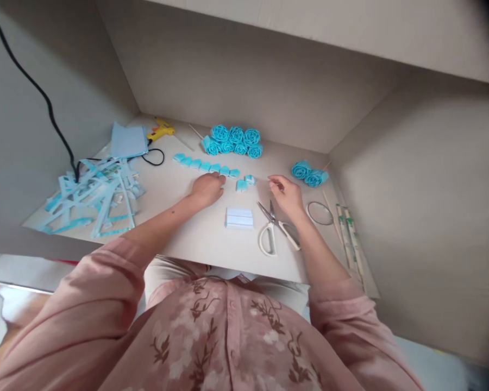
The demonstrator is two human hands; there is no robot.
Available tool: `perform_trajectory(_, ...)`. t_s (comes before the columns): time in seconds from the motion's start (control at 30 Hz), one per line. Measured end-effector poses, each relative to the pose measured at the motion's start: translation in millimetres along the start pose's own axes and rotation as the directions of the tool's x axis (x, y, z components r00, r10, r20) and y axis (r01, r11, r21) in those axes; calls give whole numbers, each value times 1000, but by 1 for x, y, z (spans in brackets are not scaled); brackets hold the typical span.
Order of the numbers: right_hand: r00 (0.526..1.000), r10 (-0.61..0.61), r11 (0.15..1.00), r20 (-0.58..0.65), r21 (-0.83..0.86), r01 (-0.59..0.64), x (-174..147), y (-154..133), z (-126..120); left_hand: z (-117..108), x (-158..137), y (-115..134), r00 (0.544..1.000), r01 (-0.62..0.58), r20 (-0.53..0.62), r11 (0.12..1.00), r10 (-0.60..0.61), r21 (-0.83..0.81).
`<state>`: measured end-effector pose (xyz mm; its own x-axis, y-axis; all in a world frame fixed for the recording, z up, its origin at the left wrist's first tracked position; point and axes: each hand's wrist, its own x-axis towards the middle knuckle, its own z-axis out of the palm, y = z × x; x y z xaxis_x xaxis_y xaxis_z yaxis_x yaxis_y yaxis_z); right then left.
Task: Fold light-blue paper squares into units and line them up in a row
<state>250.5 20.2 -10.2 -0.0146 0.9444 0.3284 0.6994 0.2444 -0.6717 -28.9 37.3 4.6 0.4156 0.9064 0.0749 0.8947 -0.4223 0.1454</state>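
Observation:
My left hand [207,190] rests on the table, its fingertips at the near side of a row of folded light-blue pieces [195,164]. Its fingers look slightly apart, and I see nothing held in them. To the right, my right hand [287,195] hovers with thumb and forefinger brought together; whatever may be between them is too small to make out. Two loose folded pieces [242,185] lie between my hands. Closer to me are a stack of pale-blue strips [239,218] and partly spread white-handled scissors [272,222], just below my right hand.
Blue roses [236,141] cluster at the back, with two more roses [309,172] at right. A wire ring [320,213] and wrapped sticks [350,239] lie right. At left are offcuts [101,195], blue sheets [129,140] and a yellow glue gun [161,129]. Panels [248,81] enclose the table.

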Motion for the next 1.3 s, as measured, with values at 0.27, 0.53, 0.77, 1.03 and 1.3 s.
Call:
perform_trajectory(0.27,999,35,998,-40,60,-33,-1,6,1,-30,-9,-54,944,195,-176,902,-279,-386)
perform_trajectory(0.53,999,49,992,-13,117,-47,-1,9,3,-21,-18,-141,728,349,-72,459,-682,-817)
perform_trajectory(0.77,997,67,992,-23,111,-64,0,12,2,-15,-14,-153,756,374,-162,622,-634,-688)
perform_trajectory(1.03,999,36,996,-27,77,-34,-2,4,1,-30,-18,-104,913,174,-369,984,-176,-38)
perform_trajectory(1.3,999,-6,1000,-38,-14,5,-1,2,0,-24,41,33,935,-343,-114,939,337,-35)
